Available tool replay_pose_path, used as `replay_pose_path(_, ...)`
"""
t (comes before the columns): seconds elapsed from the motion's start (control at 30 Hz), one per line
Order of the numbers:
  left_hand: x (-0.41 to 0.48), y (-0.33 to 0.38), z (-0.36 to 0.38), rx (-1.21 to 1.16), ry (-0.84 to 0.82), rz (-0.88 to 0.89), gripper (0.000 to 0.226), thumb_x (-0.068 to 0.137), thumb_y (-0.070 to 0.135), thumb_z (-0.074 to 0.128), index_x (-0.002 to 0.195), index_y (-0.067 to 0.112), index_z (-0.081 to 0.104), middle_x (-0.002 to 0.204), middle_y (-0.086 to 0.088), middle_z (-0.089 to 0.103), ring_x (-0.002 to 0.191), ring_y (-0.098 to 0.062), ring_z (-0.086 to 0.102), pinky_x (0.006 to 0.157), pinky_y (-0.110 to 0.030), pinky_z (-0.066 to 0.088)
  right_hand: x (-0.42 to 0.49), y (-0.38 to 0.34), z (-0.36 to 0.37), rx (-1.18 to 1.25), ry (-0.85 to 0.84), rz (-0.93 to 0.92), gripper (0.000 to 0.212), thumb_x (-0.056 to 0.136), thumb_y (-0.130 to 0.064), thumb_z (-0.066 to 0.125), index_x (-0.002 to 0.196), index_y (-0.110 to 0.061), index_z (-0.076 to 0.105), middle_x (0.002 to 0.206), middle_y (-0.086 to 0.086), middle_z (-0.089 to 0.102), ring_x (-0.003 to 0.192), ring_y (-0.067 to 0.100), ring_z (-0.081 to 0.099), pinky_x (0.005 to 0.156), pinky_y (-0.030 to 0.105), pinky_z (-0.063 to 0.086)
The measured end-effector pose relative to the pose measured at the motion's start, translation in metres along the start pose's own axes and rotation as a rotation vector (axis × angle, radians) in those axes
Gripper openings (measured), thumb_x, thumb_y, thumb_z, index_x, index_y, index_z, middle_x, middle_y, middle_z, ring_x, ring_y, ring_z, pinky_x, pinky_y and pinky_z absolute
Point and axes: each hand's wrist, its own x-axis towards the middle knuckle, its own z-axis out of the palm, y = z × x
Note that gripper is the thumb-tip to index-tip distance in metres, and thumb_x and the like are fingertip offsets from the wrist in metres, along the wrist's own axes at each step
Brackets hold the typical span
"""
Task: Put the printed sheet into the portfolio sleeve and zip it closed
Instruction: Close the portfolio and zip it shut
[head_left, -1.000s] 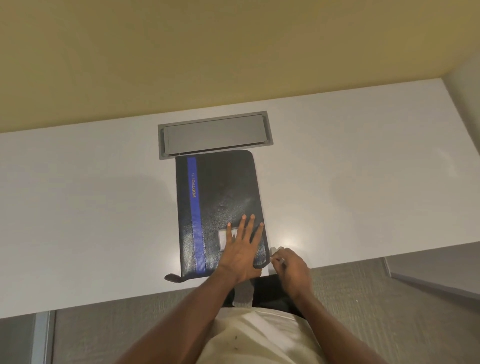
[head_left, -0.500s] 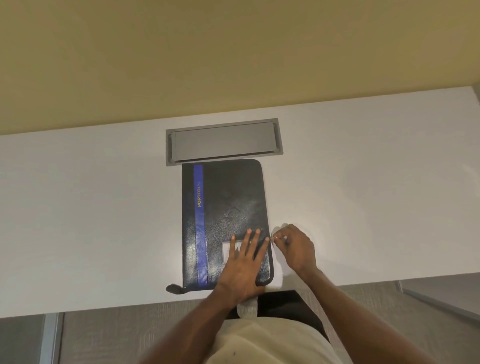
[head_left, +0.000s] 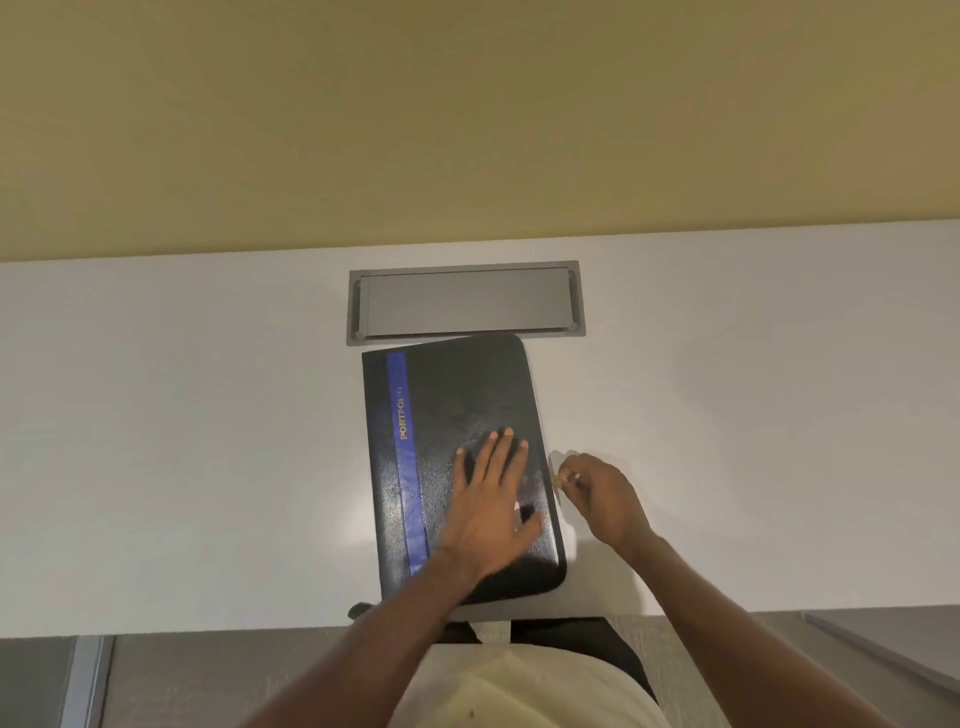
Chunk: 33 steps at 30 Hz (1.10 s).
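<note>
Pressing flat on the black portfolio (head_left: 447, 395) with left hand (head_left: 493, 501), fingers straight; pinching the zipper pull (head_left: 557, 476) at the portfolio's right edge with right hand (head_left: 605, 493).

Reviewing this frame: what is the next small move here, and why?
Probably draw the zip pull away along the right edge of the portfolio toward the far corner. The right hand pinches it about midway up that edge, and the left hand lies flat on the cover, steadying it, so the far stretch is likely unzipped.
</note>
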Motion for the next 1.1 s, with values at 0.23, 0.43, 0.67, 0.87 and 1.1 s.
replay_pose_path(0.23, 0.108, -0.059, -0.074, -0.052, 0.050, -0.275, 0.091, 0.101, 0.054, 0.049, 0.165, 0.012, 0.000, 0.174, -0.008, -0.006, 0.161, -0.025, -0.005, 0.129, -0.057, 0.007, -0.008, -0.004, 0.008, 0.087, 0.024, 0.067, 0.022, 0.094, -0.008, 0.061, 0.083, -0.026, 0.058, 0.082, -0.007, 0.064, 0.076, 0.015, 0.059, 0.068, 0.037, 0.049)
replay_pose_path(0.43, 0.141, -0.085, -0.092, -0.038, -0.019, -0.267, 0.078, 0.104, 0.048, 0.049, 0.164, 0.010, 0.016, 0.168, -0.013, 0.025, 0.156, -0.033, 0.021, 0.129, -0.050, 0.013, -0.021, -0.007, 0.022, 0.067, 0.077, 0.095, 0.024, 0.099, -0.013, 0.056, 0.082, -0.028, 0.047, 0.079, -0.011, 0.055, 0.073, 0.012, 0.052, 0.063, 0.029, 0.042)
replay_pose_path(0.67, 0.141, -0.072, -0.085, -0.090, 0.028, -0.216, 0.067, 0.100, 0.036, 0.058, 0.158, 0.010, 0.034, 0.158, -0.013, 0.040, 0.149, -0.031, 0.032, 0.128, -0.050, 0.018, -0.026, -0.013, 0.024, 0.057, 0.204, 0.153, 0.020, 0.102, -0.042, 0.036, 0.088, -0.030, 0.046, 0.091, -0.016, 0.048, 0.080, 0.004, 0.054, 0.062, 0.022, 0.044)
replay_pose_path(0.87, 0.139, -0.062, -0.081, -0.107, 0.040, -0.170, 0.066, 0.101, 0.033, 0.056, 0.159, 0.011, 0.033, 0.159, -0.009, 0.039, 0.150, -0.026, 0.031, 0.130, -0.047, 0.013, 0.018, -0.013, 0.012, -0.004, 0.297, 0.171, 0.012, 0.103, -0.032, 0.049, 0.092, -0.030, 0.052, 0.095, -0.014, 0.051, 0.077, 0.009, 0.055, 0.063, 0.034, 0.051)
replay_pose_path(1.1, 0.138, -0.054, -0.079, -0.068, 0.110, -0.165, 0.059, 0.103, 0.027, 0.054, 0.157, 0.008, 0.038, 0.157, -0.011, 0.042, 0.149, -0.027, 0.034, 0.128, -0.039, 0.013, 0.073, -0.018, -0.016, -0.008, 0.304, 0.170, 0.013, 0.102, -0.037, 0.056, 0.091, -0.032, 0.056, 0.092, -0.014, 0.055, 0.076, 0.006, 0.057, 0.063, 0.028, 0.048)
